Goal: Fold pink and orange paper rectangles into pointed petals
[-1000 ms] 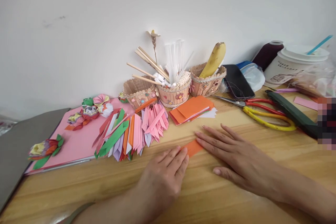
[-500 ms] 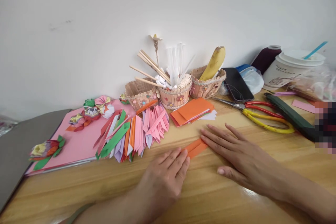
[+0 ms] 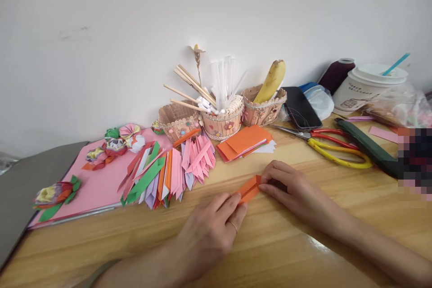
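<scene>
A small folded strip of orange paper (image 3: 249, 190) lies on the wooden table between my two hands, with a crease along its length. My left hand (image 3: 216, 220) pinches its near left end between thumb and fingers. At the far right end, my right hand (image 3: 286, 189) has thumb and forefinger closed on the corner. Behind my hands rests a stack of paper rectangles (image 3: 246, 140), orange on top. Left of it are many folded paper pieces (image 3: 168, 171) in pink, orange, green, purple and white.
Three decorated baskets (image 3: 222, 127) stand by the wall, holding sticks, clear tubes and a banana (image 3: 270, 82). Scissors (image 3: 332, 146), a dark green tool (image 3: 366, 148), a phone (image 3: 302, 108) and a paper cup (image 3: 367, 87) are at right. Paper flowers (image 3: 116, 146) sit on pink sheets (image 3: 97, 193) at left.
My right hand has gone from lying flat with fingers spread to pinching the strip's right end. My left thumb and fingers have shifted slightly on the strip. The view has turned a little.
</scene>
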A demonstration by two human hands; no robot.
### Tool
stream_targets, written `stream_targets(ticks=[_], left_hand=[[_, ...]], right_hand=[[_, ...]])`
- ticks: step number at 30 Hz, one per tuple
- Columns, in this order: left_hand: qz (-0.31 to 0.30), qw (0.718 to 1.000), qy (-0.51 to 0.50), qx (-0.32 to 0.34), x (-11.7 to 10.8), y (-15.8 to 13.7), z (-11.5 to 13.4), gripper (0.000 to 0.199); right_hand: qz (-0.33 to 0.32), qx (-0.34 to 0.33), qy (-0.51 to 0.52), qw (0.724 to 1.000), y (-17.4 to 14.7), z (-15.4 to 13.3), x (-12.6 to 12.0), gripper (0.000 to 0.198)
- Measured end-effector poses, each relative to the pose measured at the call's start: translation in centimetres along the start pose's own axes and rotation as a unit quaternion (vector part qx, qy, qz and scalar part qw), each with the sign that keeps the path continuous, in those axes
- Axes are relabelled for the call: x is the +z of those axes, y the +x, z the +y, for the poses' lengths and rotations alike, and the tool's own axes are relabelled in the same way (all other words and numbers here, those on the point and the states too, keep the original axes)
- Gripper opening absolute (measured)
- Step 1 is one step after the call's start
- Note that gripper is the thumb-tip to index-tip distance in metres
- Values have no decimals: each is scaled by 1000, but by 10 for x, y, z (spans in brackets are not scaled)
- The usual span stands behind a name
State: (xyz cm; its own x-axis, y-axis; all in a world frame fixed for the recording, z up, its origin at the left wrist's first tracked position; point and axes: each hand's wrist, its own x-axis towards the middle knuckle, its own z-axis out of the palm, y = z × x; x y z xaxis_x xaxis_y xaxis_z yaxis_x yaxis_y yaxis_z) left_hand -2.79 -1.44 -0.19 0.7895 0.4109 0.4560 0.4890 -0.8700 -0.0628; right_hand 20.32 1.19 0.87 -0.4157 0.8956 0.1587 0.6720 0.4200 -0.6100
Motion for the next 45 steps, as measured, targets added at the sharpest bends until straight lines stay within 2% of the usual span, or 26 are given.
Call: stream_targets(ticks=[5,16,23,27,31,35,40,45], left_hand=[[-25,1000,-6,-3,-2,3,0,35],[-8,1000,4,-12,-3,4,-1,33],[-16,1000,2,14,1,0,-2,32],[-11,1000,3,24,2,-1,-3,30],[-4,1000,0,24,2,-1,-4,31],[19,999,-14,23,1,-1,-5,35],[48,998,-38,4,0,0,-5,33],[48,996,-63,-50,-3,6,-1,25]], right_hand=[[4,-6,-16,1000,1,1,1,15],[3,-32,-36,999,4,6,3,13],[19,-16,-48,999,5,-3,1,6],[39,5,-86,996,5,-5,7,16],[36,-5,-75,996,4,1,9,5],[23,-42,-44,998,1,2,0,15],[-54,-164,-53,984,-3,-5,-5,18],[-22,-213,-90,973,-4,-5,1,19]])
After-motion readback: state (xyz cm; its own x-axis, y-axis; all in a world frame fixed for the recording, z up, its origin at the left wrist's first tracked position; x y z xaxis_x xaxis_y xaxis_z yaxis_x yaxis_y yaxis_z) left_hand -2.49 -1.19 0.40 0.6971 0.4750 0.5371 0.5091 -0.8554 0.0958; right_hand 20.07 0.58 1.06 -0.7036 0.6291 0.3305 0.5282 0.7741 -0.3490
